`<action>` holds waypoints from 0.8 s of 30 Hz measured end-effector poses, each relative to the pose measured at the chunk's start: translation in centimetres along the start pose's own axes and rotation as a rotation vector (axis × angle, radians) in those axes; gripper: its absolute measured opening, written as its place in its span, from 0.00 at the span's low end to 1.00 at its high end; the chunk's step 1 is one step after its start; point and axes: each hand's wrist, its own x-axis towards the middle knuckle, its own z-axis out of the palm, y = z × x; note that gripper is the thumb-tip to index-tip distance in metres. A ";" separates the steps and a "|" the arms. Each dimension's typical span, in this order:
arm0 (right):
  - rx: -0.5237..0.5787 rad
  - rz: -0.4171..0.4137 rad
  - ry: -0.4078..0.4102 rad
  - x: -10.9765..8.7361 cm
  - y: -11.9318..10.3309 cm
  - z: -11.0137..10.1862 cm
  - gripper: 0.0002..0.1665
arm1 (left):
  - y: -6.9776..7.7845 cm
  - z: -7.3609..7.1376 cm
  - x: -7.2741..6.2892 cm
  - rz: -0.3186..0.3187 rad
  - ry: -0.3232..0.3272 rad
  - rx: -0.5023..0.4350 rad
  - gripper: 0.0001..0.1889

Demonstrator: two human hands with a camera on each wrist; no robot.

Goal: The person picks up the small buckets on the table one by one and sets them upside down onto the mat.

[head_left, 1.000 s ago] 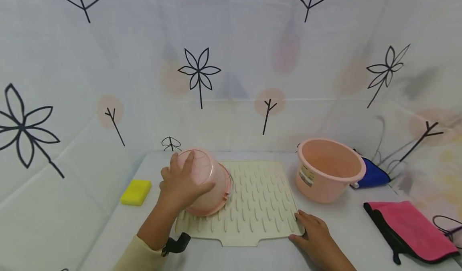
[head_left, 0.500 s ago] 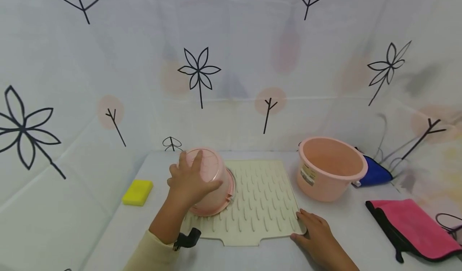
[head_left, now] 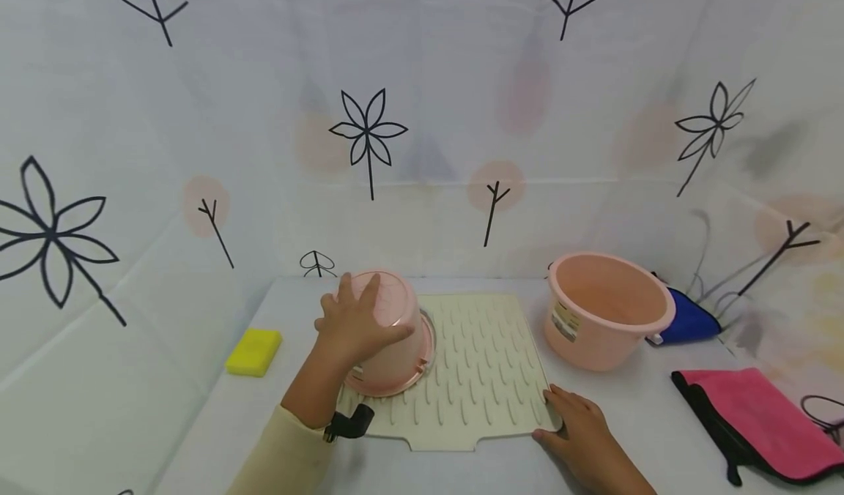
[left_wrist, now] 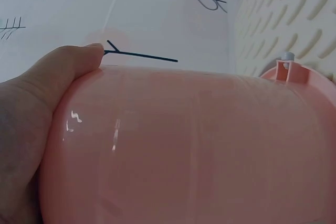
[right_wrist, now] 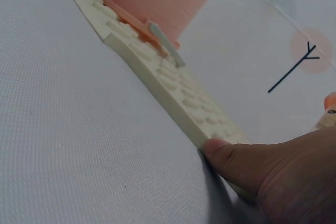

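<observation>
A pink bucket [head_left: 389,334] stands upside down on the left half of a cream washboard [head_left: 475,363] with raised ridges. My left hand [head_left: 352,326] grips the bucket's base from above, fingers spread across it. Along the base's edge lies the thumb [left_wrist: 79,59] in the left wrist view. The bucket's rim, with a handle lug [left_wrist: 289,69], is against the ridges. At the board's near right corner, my right hand [head_left: 580,433] pinches the edge. In the right wrist view its thumb [right_wrist: 223,153] presses the board's side; its other fingers are hidden there.
A pink basin [head_left: 600,326] stands upright right of the board, with a blue object [head_left: 692,319] behind it. A pink cloth item with black trim [head_left: 758,414] lies at the right. A yellow sponge [head_left: 253,352] sits left. Patterned white cloth [head_left: 422,114] hangs behind.
The bucket, in my left hand, has shifted slightly right and come from a leftward tilt to more upright. My right hand has stayed at the board's corner.
</observation>
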 end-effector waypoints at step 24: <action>0.047 0.057 -0.019 0.0 0.0 0.0 0.65 | -0.1 0.5 0.5 0.010 0.075 -0.057 0.53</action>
